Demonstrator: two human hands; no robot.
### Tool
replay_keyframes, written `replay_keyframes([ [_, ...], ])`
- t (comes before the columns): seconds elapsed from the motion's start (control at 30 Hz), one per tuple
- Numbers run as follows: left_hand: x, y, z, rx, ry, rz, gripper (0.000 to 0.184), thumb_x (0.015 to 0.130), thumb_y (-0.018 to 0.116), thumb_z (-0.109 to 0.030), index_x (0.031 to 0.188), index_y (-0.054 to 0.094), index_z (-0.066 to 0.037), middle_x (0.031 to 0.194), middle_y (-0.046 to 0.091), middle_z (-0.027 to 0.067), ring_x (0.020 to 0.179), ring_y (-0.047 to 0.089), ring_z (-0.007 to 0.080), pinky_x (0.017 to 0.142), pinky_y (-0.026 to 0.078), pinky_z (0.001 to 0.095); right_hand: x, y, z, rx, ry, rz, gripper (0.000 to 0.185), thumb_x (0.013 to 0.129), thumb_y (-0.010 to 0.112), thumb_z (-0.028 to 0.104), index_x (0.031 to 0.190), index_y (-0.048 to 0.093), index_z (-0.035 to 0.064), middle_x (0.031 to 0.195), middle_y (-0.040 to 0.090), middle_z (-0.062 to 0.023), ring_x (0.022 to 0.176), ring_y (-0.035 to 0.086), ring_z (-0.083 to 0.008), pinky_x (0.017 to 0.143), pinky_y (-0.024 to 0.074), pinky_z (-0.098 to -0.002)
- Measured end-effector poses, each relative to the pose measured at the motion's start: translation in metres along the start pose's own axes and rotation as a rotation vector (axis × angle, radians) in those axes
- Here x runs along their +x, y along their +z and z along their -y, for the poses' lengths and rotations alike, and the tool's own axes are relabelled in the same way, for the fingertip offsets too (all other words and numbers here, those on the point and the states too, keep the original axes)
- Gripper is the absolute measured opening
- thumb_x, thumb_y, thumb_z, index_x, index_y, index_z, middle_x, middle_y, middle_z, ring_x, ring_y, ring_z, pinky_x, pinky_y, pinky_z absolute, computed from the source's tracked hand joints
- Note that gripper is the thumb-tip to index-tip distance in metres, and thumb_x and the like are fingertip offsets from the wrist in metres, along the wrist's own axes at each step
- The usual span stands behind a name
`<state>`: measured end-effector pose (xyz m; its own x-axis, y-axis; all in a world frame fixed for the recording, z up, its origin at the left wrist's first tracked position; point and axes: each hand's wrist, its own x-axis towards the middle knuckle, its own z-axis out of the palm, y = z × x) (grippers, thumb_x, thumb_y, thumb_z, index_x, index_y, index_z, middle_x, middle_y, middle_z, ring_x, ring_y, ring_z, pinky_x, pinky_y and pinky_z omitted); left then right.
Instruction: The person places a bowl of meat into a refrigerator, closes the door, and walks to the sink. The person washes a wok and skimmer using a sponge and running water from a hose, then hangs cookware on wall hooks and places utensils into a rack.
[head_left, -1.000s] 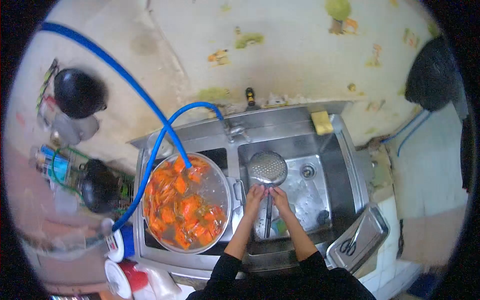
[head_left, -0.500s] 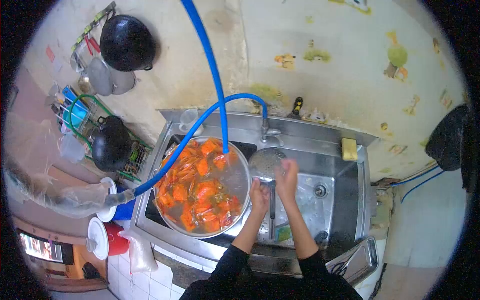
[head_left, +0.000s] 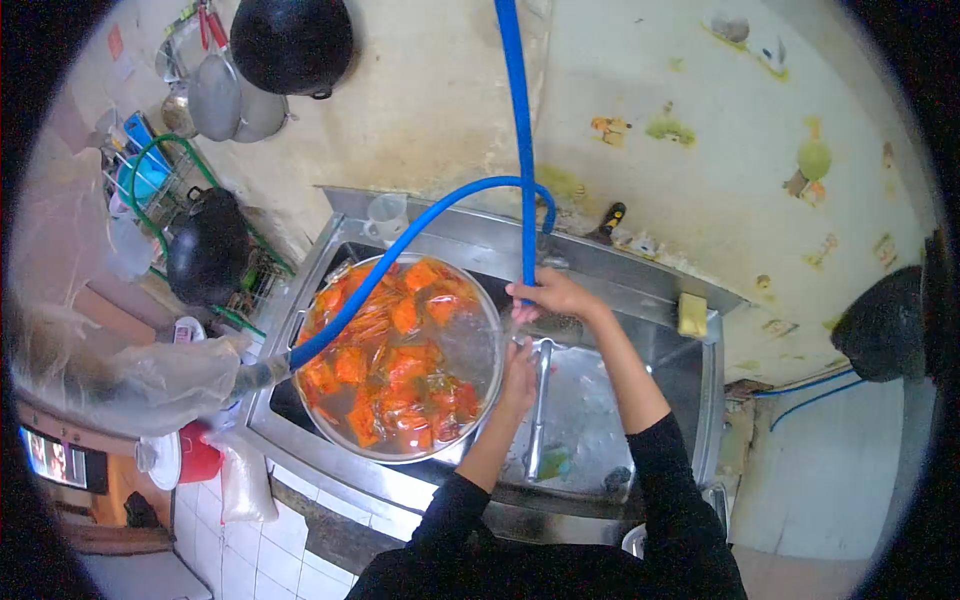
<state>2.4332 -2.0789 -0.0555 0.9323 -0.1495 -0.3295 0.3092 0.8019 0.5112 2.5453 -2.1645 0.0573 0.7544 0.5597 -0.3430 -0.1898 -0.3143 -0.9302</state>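
My right hand (head_left: pixel 555 296) is closed round the lower end of the blue hose (head_left: pixel 524 140), over the divider between the two sink basins. Just below it, my left hand (head_left: pixel 518 375) grips the long-handled skimmer (head_left: pixel 541 410) near its head, which my right hand and forearm partly hide. The skimmer's handle points down into the right basin (head_left: pixel 590 400). To the left stands a large round metal pot (head_left: pixel 497 350) full of water, with orange pieces (head_left: pixel 408 365) in it.
A yellow sponge (head_left: pixel 692 314) lies on the sink's back right ledge. A clear plastic cup (head_left: pixel 387 214) stands at the back left. Black woks (head_left: pixel 292 45) hang on the wall. A red container (head_left: pixel 200 455) and a filled plastic bag (head_left: pixel 245 480) are at the lower left.
My right hand has moved from the skimmer to the hose and taken hold of it. The hose end has left the pot and swung right. The camera view has shifted.
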Motion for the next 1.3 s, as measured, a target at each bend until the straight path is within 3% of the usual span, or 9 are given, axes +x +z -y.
replay_keyframes([
  [0.1, 0.017, -0.002, 0.014, -0.007, -0.029, 0.156, 0.032, 0.084, 0.049, -0.013, 0.113, 0.037, -0.016, 0.096, 0.05, 0.0028, 0.083, 0.052, 0.0171, 0.072, 0.048, 0.0374, -0.038, -0.017, 0.008, -0.418, -0.142, -0.004, 0.038, 0.081, 0.054, 0.041, 0.08, 0.064, 0.0042, 0.078, 0.063, -0.0036, 0.076, 0.057, -0.0119, 0.071, 0.0441, -0.0272],
  [0.27, 0.009, 0.032, 0.016, -0.151, -0.218, 0.27, 0.056, 0.079, 0.049, 0.0, 0.127, 0.027, -0.019, 0.114, 0.044, 0.0076, 0.103, 0.047, 0.025, 0.091, 0.039, 0.0396, -0.077, -0.024, 0.003, -0.328, -0.034, -0.118, 0.041, 0.081, 0.053, 0.042, 0.08, 0.063, 0.0025, 0.077, 0.062, -0.0044, 0.073, 0.056, -0.0127, 0.071, 0.0435, -0.0274],
  [0.4, 0.028, 0.026, 0.036, -0.148, -0.172, 0.574, 0.055, 0.079, 0.058, -0.021, 0.126, 0.029, -0.018, 0.124, 0.037, 0.0042, 0.116, 0.038, 0.0224, 0.1, 0.03, 0.0382, -0.107, -0.016, -0.004, -0.296, -0.043, -0.039, 0.042, 0.082, 0.051, 0.043, 0.083, 0.06, 0.0022, 0.078, 0.06, -0.0038, 0.07, 0.055, -0.0127, 0.065, 0.0458, -0.027],
  [0.43, 0.029, 0.023, 0.041, 0.038, -0.085, 0.573, 0.056, 0.079, 0.058, -0.035, 0.124, 0.032, -0.014, 0.122, 0.041, 0.0058, 0.097, 0.051, 0.0164, 0.083, 0.044, 0.0306, -0.112, -0.016, -0.005, -0.213, 0.061, -0.023, 0.041, 0.083, 0.05, 0.043, 0.086, 0.058, 0.0033, 0.079, 0.059, -0.0031, 0.072, 0.054, -0.0115, 0.061, 0.0466, -0.0266],
  [0.67, 0.052, 0.007, 0.056, 0.167, -0.467, 0.496, 0.045, 0.082, 0.053, -0.031, 0.118, 0.037, -0.009, 0.109, 0.05, 0.01, 0.073, 0.051, 0.0112, 0.063, 0.045, 0.022, -0.132, -0.008, -0.003, -0.147, 0.063, 0.076, 0.038, 0.086, 0.047, 0.037, 0.091, 0.056, 0.0006, 0.079, 0.059, -0.005, 0.075, 0.058, -0.0125, 0.058, 0.0485, -0.0262],
  [0.8, 0.042, -0.011, 0.05, 0.357, -0.679, 0.428, 0.04, 0.083, 0.051, -0.028, 0.114, 0.041, -0.005, 0.102, 0.055, 0.0124, 0.059, 0.051, 0.0082, 0.052, 0.046, 0.017, -0.121, -0.02, -0.03, -0.144, -0.102, -0.15, 0.039, 0.084, 0.05, 0.039, 0.08, 0.057, 0.0009, 0.074, 0.06, -0.0074, 0.067, 0.057, -0.0135, 0.064, 0.0461, -0.0281],
  [0.83, 0.019, 0.017, 0.043, 0.534, -0.586, 0.262, 0.038, 0.088, 0.041, -0.034, 0.114, 0.043, -0.007, 0.093, 0.059, 0.0125, 0.043, 0.039, 0.0047, 0.035, 0.03, 0.015, -0.123, -0.021, -0.029, -0.149, -0.138, -0.128, 0.039, 0.083, 0.051, 0.039, 0.08, 0.058, 0.0011, 0.073, 0.061, -0.0067, 0.066, 0.056, -0.0134, 0.063, 0.045, -0.0276],
  [1.1, 0.011, 0.028, 0.02, 0.606, -0.52, 0.339, 0.04, 0.089, 0.038, -0.034, 0.116, 0.043, -0.005, 0.081, 0.057, 0.0088, 0.039, 0.038, 0.0059, 0.033, 0.028, 0.0158, -0.12, -0.025, -0.03, -0.276, -0.111, -0.026, 0.038, 0.081, 0.052, 0.04, 0.078, 0.061, 0.0032, 0.073, 0.061, -0.006, 0.065, 0.056, -0.0152, 0.061, 0.0439, -0.0288],
  [1.3, 0.029, 0.016, 0.011, 0.523, -0.715, 0.307, 0.019, 0.082, 0.049, -0.018, 0.09, 0.049, 0.0, 0.078, 0.054, 0.0094, 0.042, 0.039, 0.0054, 0.037, 0.036, 0.0168, -0.115, -0.039, -0.03, -0.417, -0.142, -0.29, 0.036, 0.083, 0.052, 0.036, 0.084, 0.062, 0.0018, 0.076, 0.062, -0.0056, 0.073, 0.057, -0.0147, 0.068, 0.0441, -0.0281],
])
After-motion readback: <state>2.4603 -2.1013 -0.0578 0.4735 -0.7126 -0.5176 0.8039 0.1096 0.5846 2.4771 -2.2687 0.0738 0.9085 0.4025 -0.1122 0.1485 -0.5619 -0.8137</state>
